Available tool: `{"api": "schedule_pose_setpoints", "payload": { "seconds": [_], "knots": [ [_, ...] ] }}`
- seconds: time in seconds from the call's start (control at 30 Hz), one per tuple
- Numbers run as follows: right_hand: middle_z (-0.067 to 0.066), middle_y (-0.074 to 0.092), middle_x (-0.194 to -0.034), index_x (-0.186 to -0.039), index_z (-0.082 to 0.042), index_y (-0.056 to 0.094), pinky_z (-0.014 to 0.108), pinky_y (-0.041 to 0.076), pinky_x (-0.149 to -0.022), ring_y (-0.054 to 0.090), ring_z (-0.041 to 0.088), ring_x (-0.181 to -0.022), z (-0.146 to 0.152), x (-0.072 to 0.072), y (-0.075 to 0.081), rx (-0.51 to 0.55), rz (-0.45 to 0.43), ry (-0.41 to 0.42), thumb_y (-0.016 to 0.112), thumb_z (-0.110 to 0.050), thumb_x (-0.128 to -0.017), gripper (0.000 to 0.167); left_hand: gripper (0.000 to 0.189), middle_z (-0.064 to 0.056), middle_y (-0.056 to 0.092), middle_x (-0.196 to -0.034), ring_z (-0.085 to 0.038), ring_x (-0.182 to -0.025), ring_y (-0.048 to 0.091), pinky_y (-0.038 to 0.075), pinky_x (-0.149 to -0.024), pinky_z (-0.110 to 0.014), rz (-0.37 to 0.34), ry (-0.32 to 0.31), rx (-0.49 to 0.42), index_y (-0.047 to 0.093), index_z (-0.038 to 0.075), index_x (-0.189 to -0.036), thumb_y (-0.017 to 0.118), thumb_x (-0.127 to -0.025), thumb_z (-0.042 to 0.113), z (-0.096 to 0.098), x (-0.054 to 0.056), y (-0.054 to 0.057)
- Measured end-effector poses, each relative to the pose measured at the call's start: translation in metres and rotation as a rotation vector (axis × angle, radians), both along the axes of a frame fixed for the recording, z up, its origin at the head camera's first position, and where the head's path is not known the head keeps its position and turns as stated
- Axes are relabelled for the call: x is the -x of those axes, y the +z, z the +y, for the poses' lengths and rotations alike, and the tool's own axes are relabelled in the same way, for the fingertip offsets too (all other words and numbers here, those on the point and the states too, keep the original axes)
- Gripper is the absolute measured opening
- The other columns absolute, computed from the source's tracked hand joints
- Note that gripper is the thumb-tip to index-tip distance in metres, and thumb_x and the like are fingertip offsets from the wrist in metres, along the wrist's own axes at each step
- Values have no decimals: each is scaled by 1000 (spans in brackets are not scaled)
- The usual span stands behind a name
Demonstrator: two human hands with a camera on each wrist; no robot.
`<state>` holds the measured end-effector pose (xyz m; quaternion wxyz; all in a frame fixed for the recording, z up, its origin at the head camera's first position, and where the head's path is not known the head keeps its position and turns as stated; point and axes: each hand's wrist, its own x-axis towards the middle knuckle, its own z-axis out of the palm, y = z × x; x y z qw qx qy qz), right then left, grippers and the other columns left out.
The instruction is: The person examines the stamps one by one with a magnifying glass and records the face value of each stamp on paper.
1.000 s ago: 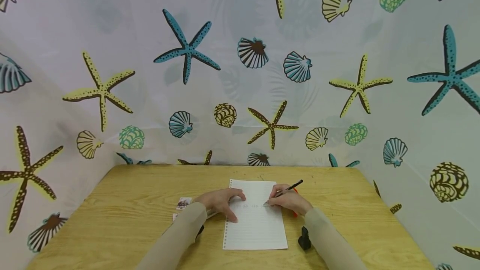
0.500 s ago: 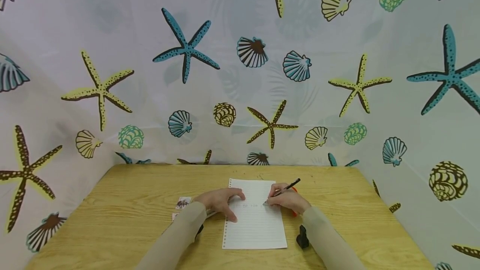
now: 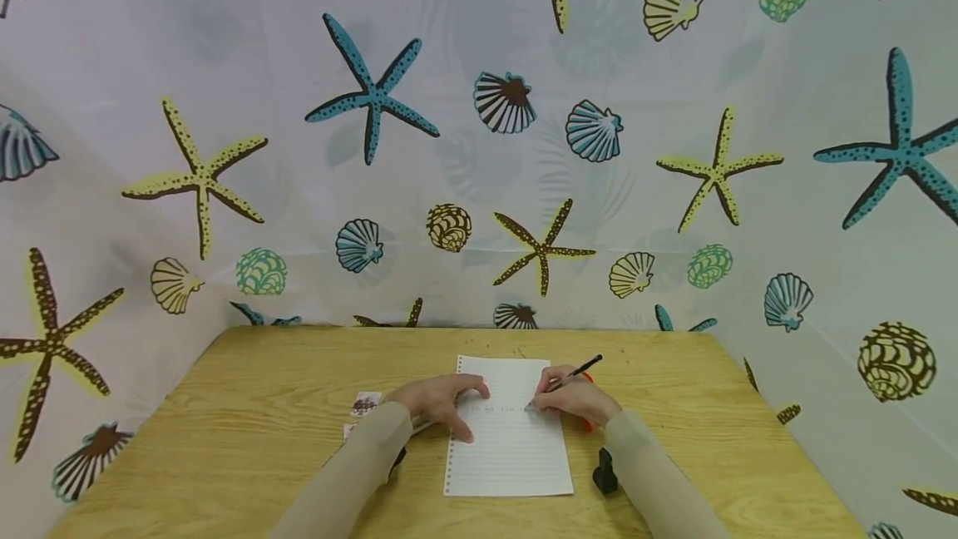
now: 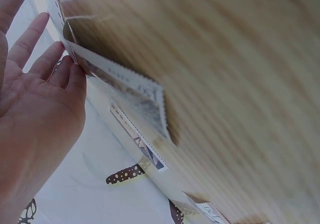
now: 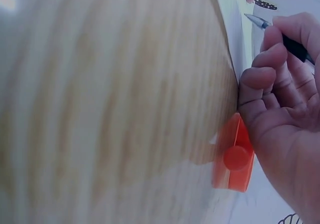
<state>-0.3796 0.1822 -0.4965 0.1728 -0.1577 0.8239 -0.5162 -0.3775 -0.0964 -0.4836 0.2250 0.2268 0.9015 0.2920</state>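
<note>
A sheet of lined, hole-punched paper point(image 3: 509, 464) lies on the table, with a row of faint handwritten figures across it. My right hand point(image 3: 578, 400) pinches a black pen point(image 3: 586, 367), its tip on the paper at the right end of that row. In the right wrist view the pen's silver tip point(image 5: 257, 21) sticks out past the fingertips. My left hand point(image 3: 437, 402) rests over the paper's left edge, fingers and thumb spread. Close by its fingers in the left wrist view is a stamp-like card point(image 4: 135, 92) with perforated edges.
More stamp-like cards point(image 3: 367, 403) lie left of the paper, partly behind the left sleeve. An orange plastic object point(image 5: 235, 156) with a round knob sits beneath the right wrist. Small black object point(image 3: 604, 472) by the right sleeve. A shell-patterned cloth point(image 3: 479, 190) hangs behind the wooden table.
The pen shifts slightly in the right hand at the end of the written row, its upper end dipping left and then back. My left hand stays in place.
</note>
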Motion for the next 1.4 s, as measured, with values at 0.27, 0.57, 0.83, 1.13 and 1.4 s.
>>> {"api": "schedule_pose_setpoints", "payload": {
  "seconds": [0.27,0.57,0.83,1.13,1.4],
  "knots": [
    [-1,63,-72,-83,-3,59,24,39,-58,49,12,-63,0,-1,-2,28,-3,-1,72,-8,-84,14,63,-5,32,-159,-29,-149,25,24,-119,-51,-2,10,4,60,27,-125,90,-69,25,-1,-1,0],
    [-2,65,-77,-83,-8,61,24,41,-60,53,13,-66,6,-2,-4,24,-1,-27,73,-13,-85,13,64,-5,29,-160,-30,-150,22,24,-118,-53,-39,17,-32,59,27,-128,89,-71,22,-2,-2,-2],
    [-1,65,-74,-83,-6,60,24,40,-58,52,13,-64,11,-4,0,55,-24,-14,73,-9,-85,13,66,-4,30,-160,-29,-150,23,24,-119,-51,-34,8,-22,59,27,-129,89,-71,23,0,0,-1],
    [-3,64,-72,-84,-5,59,24,39,-58,50,13,-63,10,-3,0,44,-9,7,73,-9,-85,14,64,-3,30,-160,-29,-149,24,24,-118,-52,-33,26,-7,59,29,-127,89,-71,24,-1,-2,1],
    [-5,65,-74,-82,-11,60,23,40,-59,50,12,-64,9,-1,-1,21,-12,-5,73,-10,-85,14,62,-5,29,-161,-31,-149,24,25,-118,-53,-30,15,-19,59,28,-125,89,-71,22,-1,-1,1]
  ]
}}
